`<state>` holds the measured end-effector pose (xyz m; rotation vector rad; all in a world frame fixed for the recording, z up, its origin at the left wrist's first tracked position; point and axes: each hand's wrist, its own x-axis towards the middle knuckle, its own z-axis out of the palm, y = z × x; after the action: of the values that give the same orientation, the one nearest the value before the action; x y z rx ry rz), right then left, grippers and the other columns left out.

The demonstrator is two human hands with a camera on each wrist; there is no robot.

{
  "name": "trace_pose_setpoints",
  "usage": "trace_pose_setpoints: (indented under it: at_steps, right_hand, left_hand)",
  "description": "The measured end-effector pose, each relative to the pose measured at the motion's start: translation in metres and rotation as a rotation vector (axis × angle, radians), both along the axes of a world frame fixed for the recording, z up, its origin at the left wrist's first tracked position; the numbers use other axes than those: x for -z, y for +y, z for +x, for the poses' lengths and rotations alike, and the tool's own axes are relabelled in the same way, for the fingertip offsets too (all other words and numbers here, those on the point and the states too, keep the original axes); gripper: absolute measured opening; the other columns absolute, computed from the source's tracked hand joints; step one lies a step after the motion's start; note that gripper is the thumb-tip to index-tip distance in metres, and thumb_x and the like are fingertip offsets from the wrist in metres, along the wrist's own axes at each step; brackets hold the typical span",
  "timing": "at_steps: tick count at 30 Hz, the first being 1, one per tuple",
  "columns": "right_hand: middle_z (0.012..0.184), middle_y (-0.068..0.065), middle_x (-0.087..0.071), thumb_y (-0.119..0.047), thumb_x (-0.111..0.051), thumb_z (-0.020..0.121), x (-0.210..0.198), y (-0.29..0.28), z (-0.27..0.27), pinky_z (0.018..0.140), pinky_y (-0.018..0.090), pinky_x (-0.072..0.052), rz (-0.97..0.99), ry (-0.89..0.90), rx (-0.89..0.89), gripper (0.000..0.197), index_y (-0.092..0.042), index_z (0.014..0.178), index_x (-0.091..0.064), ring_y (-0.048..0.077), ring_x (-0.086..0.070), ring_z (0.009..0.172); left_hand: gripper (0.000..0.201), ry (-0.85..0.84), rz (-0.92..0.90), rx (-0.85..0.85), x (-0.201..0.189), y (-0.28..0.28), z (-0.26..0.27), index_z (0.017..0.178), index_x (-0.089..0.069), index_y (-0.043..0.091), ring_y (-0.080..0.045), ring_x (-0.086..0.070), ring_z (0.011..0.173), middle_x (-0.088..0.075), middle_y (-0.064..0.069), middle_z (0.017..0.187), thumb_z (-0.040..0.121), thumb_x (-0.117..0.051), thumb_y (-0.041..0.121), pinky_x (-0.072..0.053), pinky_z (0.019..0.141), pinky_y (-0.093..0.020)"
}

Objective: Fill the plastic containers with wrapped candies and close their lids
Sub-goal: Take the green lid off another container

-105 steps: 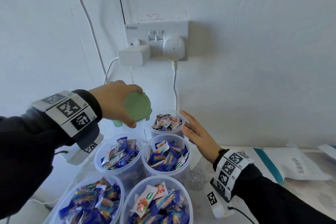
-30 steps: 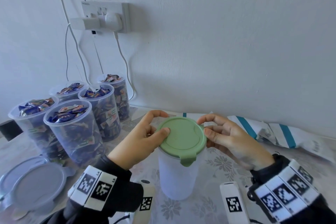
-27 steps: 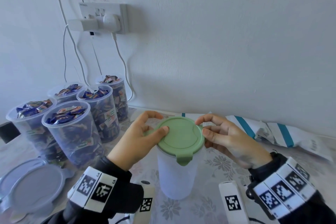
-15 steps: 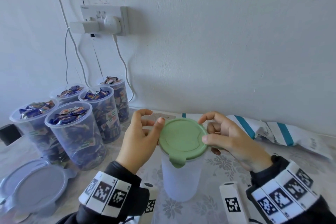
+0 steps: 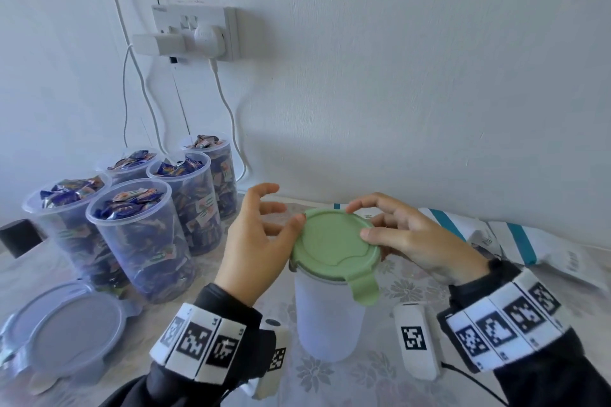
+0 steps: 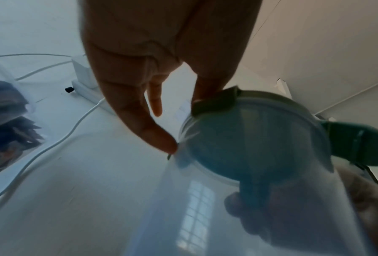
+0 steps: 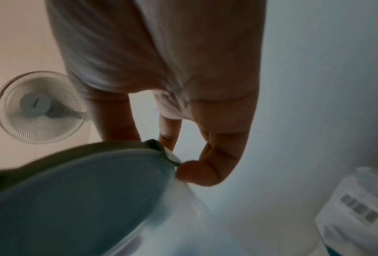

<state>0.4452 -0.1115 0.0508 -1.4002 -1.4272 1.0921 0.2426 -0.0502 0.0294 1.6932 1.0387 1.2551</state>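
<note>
White wall behind, frame centre; both hands, left hand (image 5: 256, 241) and right hand (image 5: 410, 235), pinch lid (image 5: 334, 246), now tilted off tub (image 5: 327, 317); opening begun.

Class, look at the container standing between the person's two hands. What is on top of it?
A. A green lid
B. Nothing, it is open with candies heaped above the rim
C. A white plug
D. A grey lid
A: a green lid sits on the translucent container, with the left hand and right hand at its rim.
</note>
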Motion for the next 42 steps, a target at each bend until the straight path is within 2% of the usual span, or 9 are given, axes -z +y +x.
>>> trace_pose_setpoints:
  at_steps: [6, 10, 13, 21, 26, 29, 32, 36, 42]
  right_hand:
    - [0.069, 0.005, -0.043, -0.015, -0.064, 0.083, 0.009, -0.003, -0.003, 0.052, 0.016, -0.036, 0.016, 0.113, -0.005, 0.014, -0.026, 0.089, -0.067, 0.013, -0.039, 0.057]
    - [0.068, 0.01, -0.04, -0.005, -0.059, 0.088, 0.011, -0.006, -0.005, 0.051, 0.023, -0.026, 0.082, 0.084, 0.053, 0.02, -0.022, 0.081, -0.067, 0.016, -0.029, 0.055]
    - [0.062, -0.001, -0.046, -0.005, -0.059, 0.088, 0.012, -0.008, -0.007, 0.051, 0.024, -0.024, 0.103, 0.065, 0.076, 0.018, -0.02, 0.082, -0.068, 0.015, -0.027, 0.053]
    - [0.056, -0.015, -0.051, -0.005, -0.061, 0.087, 0.012, -0.011, -0.01, 0.045, 0.009, -0.029, 0.17, -0.022, 0.143, 0.014, -0.015, 0.089, -0.07, 0.001, -0.036, 0.043]
    - [0.059, -0.008, -0.058, -0.012, -0.064, 0.086, 0.013, -0.013, -0.011, 0.05, 0.01, -0.035, 0.192, -0.061, 0.163, 0.01, -0.02, 0.089, -0.07, 0.005, -0.043, 0.047]
    - [0.081, 0.015, -0.067, -0.023, -0.071, 0.082, 0.012, -0.015, -0.014, 0.067, 0.036, -0.047, 0.246, -0.081, 0.196, 0.005, -0.027, 0.086, -0.071, 0.034, -0.057, 0.069]
    - [0.076, 0.001, -0.069, -0.027, -0.072, 0.08, 0.006, -0.019, -0.019, 0.064, 0.03, -0.048, 0.324, -0.077, 0.214, 0.006, -0.029, 0.086, -0.071, 0.026, -0.057, 0.067]
    - [0.073, -0.004, -0.058, -0.04, -0.061, 0.08, -0.008, -0.026, -0.03, 0.06, 0.028, -0.045, 0.525, 0.035, 0.166, 0.03, -0.033, 0.109, -0.062, 0.024, -0.048, 0.062]
    - [0.101, -0.006, -0.062, -0.053, -0.044, 0.082, 0.005, -0.024, -0.031, 0.084, 0.017, -0.043, 0.509, -0.024, 0.154, 0.042, -0.035, 0.119, -0.053, 0.005, -0.057, 0.095]
  left_hand:
    - [0.04, 0.192, 0.028, -0.037, -0.003, -0.019, -0.002, 0.11, -0.049, 0.026, -0.014, -0.061, 0.063, -0.06, 0.001, 0.079, 0.077, -0.067, 0.04, -0.055, 0.062, -0.033]
    - [0.021, 0.19, -0.035, -0.014, -0.001, -0.015, 0.0, 0.099, -0.054, 0.024, -0.013, -0.055, 0.052, -0.06, -0.003, 0.073, 0.083, -0.063, 0.034, -0.048, 0.053, -0.024]
    - [0.014, 0.131, -0.116, 0.052, 0.003, -0.013, 0.002, 0.096, -0.052, 0.026, -0.011, -0.046, 0.047, -0.05, -0.004, 0.066, 0.086, -0.06, 0.03, -0.039, 0.049, -0.022]
    - [0.015, 0.136, -0.13, 0.094, 0.002, -0.008, 0.002, 0.095, -0.053, 0.017, 0.0, -0.038, 0.039, -0.044, 0.004, 0.055, 0.088, -0.059, 0.029, -0.034, 0.046, -0.017]
    - [0.031, 0.249, 0.001, -0.024, 0.001, -0.012, -0.001, 0.102, -0.051, 0.021, -0.006, -0.047, 0.058, -0.054, 0.002, 0.073, 0.083, -0.059, 0.045, -0.037, 0.052, -0.012]
    - [0.078, 0.298, 0.139, 0.069, 0.0, -0.021, -0.004, 0.126, -0.038, 0.031, 0.0, -0.053, 0.092, -0.055, 0.01, 0.105, 0.065, -0.053, 0.078, -0.042, 0.076, -0.01]
    - [0.104, 0.39, 0.223, 0.22, -0.002, -0.036, -0.002, 0.136, -0.022, 0.04, 0.001, -0.041, 0.12, -0.044, 0.017, 0.128, 0.05, -0.06, 0.083, -0.036, 0.098, -0.017]
    - [0.088, 0.315, 0.39, 0.141, -0.009, -0.043, -0.002, 0.133, -0.035, 0.032, 0.011, -0.035, 0.119, -0.042, 0.021, 0.127, 0.058, -0.065, 0.068, -0.024, 0.091, 0.003]
    - [0.079, 0.255, 0.36, -0.017, -0.014, -0.037, -0.043, 0.126, -0.044, 0.032, 0.013, -0.036, 0.118, -0.046, 0.019, 0.124, 0.058, -0.064, 0.065, -0.035, 0.092, -0.009]
